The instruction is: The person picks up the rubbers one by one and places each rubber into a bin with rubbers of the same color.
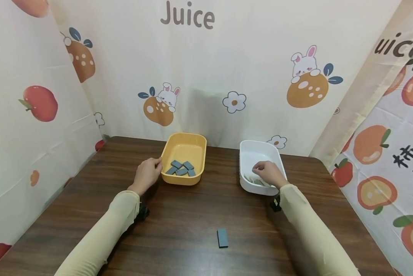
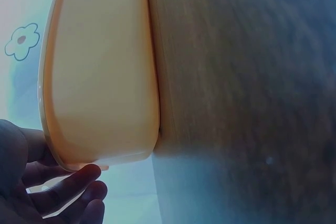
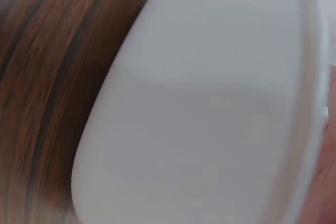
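My left hand (image 1: 147, 174) holds the rim of a yellow plastic bin (image 1: 201, 153) at its left side. In the left wrist view, the thumb and fingers (image 2: 68, 190) meet around that rim at one corner. Several small grey-blue rectangular blocks (image 1: 181, 171) lie in the front part of the bin. My right hand (image 1: 270, 173) reaches over the right wall into a white plastic bin (image 1: 256, 147), fingers bent above some pale pieces (image 1: 252, 179). Whether it pinches a piece cannot be made out; in the right wrist view the white wall (image 3: 199, 98) hides the fingertips.
One more grey-blue block (image 1: 222, 238) lies by itself on the brown wooden table (image 1: 182, 218), nearer than both bins. Behind the table hangs a printed curtain (image 1: 206, 69) with fruit and rabbits. Dark devices sit under both wrists.
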The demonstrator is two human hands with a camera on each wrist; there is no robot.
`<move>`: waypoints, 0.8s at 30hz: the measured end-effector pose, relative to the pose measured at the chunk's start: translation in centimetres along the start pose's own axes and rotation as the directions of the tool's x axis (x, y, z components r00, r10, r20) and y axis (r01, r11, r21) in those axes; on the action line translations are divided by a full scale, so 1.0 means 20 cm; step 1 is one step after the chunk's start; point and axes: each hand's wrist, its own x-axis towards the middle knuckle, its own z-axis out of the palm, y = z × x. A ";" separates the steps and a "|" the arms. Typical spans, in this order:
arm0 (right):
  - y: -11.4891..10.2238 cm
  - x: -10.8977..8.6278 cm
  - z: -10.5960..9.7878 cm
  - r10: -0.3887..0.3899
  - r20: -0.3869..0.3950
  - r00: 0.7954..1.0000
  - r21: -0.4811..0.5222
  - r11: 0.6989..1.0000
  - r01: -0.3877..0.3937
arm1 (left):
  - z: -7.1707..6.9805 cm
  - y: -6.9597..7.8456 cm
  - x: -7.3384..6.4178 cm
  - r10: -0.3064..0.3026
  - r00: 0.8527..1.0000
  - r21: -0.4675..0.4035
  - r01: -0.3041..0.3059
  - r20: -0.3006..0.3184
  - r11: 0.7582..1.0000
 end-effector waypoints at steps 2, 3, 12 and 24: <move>0.01 -0.02 -0.02 -0.011 -0.020 1.000 -0.004 1.000 0.011 | 0.00 0.00 0.00 -0.008 1.000 -0.003 0.008 0.006 1.000; 0.02 -0.03 -0.03 -0.014 -0.030 0.999 -0.001 1.000 0.014 | -0.01 0.01 0.00 -0.010 1.000 -0.003 0.010 0.009 1.000; 0.07 -0.12 -0.09 0.028 -0.071 0.997 0.030 0.999 -0.026 | -0.01 0.01 -0.02 -0.014 1.000 0.000 0.014 0.014 1.000; 0.13 -0.24 -0.15 0.070 -0.152 0.986 0.050 0.997 -0.063 | -0.02 0.03 -0.02 -0.018 1.000 -0.004 0.018 0.014 1.000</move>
